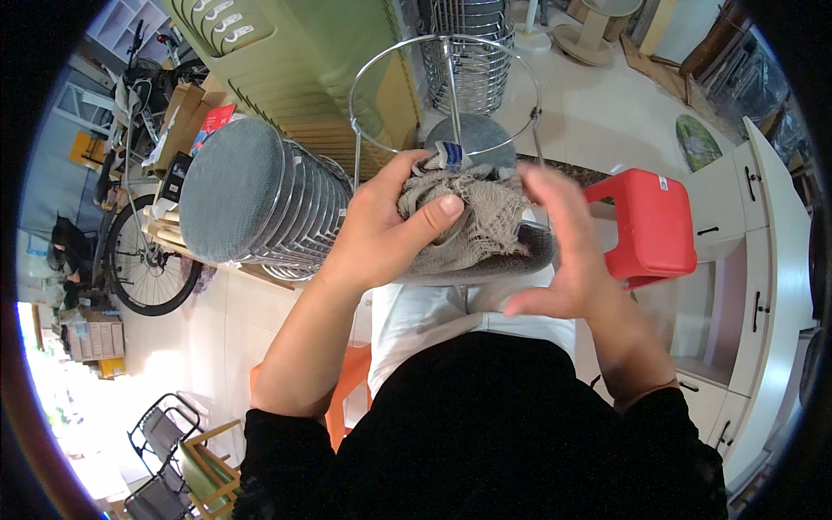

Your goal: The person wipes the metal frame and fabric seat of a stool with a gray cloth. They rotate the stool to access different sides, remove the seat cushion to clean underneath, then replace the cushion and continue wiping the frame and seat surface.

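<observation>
My left hand (381,230) is closed on a crumpled beige mesh cloth (472,208), thumb pressed on top of it. The cloth lies on a round grey padded disc (529,256) resting on my lap. My right hand (563,251) is beside the cloth with fingers spread and slightly blurred, its palm toward the cloth and disc; whether it touches them I cannot tell. A chrome wire frame with a ring top (373,78) stands just beyond my hands, with another grey disc (481,134) inside it.
A stack of chrome frames capped by a grey disc (238,195) lies on its side at my left. More stacked wire frames (472,61) stand behind. A red plastic stool (650,225) is at my right, white cabinets (763,260) farther right, a bicycle (143,251) far left.
</observation>
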`<state>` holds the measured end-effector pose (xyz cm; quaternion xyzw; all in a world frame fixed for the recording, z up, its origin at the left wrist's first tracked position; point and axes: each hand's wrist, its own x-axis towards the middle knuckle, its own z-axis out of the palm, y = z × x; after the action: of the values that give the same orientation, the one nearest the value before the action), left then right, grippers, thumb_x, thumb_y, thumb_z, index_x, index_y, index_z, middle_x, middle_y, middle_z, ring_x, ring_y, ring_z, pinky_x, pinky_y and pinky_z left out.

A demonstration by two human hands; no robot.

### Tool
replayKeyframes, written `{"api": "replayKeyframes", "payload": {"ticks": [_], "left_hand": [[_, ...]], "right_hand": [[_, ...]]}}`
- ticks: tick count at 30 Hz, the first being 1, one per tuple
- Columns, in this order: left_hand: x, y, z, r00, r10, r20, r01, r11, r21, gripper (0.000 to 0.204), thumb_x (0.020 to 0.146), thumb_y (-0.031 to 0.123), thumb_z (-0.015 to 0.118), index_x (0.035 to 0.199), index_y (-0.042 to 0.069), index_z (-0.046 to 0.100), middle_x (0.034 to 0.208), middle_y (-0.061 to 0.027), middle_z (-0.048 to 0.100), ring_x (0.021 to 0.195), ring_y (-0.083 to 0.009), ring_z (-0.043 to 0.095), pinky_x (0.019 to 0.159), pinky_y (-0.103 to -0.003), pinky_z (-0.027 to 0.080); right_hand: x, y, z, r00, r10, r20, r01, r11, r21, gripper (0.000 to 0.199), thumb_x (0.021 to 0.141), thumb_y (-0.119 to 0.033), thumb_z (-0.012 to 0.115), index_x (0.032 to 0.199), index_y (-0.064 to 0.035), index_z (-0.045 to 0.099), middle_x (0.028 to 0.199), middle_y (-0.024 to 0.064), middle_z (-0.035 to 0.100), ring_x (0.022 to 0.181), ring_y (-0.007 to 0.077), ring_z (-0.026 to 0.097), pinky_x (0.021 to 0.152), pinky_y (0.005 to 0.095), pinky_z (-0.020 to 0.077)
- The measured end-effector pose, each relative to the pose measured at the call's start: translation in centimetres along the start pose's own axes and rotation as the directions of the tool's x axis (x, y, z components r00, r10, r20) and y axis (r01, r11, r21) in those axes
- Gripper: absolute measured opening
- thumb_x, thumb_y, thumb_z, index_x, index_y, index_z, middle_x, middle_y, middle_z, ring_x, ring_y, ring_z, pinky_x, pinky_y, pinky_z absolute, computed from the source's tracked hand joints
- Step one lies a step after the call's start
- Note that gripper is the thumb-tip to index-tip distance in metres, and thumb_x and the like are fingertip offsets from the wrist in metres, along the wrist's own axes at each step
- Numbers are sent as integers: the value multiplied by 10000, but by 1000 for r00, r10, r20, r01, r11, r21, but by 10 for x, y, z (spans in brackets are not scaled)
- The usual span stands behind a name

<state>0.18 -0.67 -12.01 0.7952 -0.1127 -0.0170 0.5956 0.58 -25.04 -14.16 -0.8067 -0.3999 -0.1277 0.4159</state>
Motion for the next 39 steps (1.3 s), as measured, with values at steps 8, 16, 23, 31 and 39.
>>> {"api": "replayKeyframes", "payload": {"ticks": [8,16,23,31,39], "left_hand": [[-11,-17,-2,996,54,68,-45,990,-134,719,982,556,354,1424,-10,323,1267,-233,536,1150,-294,543,969,-391,414],[27,28,-51,890,337,-307,-82,780,620,446,901,308,639,1218,-1,583,1232,-171,583,1095,-283,572,928,-344,443],[146,42,-55,951,244,191,-303,604,737,305,903,227,646,1120,14,657,997,-109,697,863,-203,644,790,-343,503],[88,126,-48,831,438,342,-555,687,470,412,781,199,783,1115,7,636,930,-140,684,840,-153,631,747,-320,495],[19,51,-3,706,660,257,-645,450,617,176,715,32,754,883,14,706,656,-105,610,551,-251,576,502,-315,432]], "right_hand": [[40,-25,25,986,55,157,-46,997,-63,758,612,-148,769,1319,-93,503,1243,145,525,1136,370,507,906,435,469],[-6,-50,36,984,-164,77,158,985,73,505,590,-94,723,1083,-53,626,1034,80,590,963,294,585,793,361,509],[-8,-48,29,989,-142,45,135,981,139,484,613,-102,742,1083,-50,639,1048,102,619,937,296,608,796,358,510],[-79,7,-46,858,441,-264,-73,613,787,523,812,-297,683,1249,-43,552,1159,101,608,1069,241,603,877,371,500],[-78,30,-9,459,848,-263,-105,346,932,456,989,-276,479,1369,-25,444,1322,95,550,1190,233,553,995,387,449]]}}
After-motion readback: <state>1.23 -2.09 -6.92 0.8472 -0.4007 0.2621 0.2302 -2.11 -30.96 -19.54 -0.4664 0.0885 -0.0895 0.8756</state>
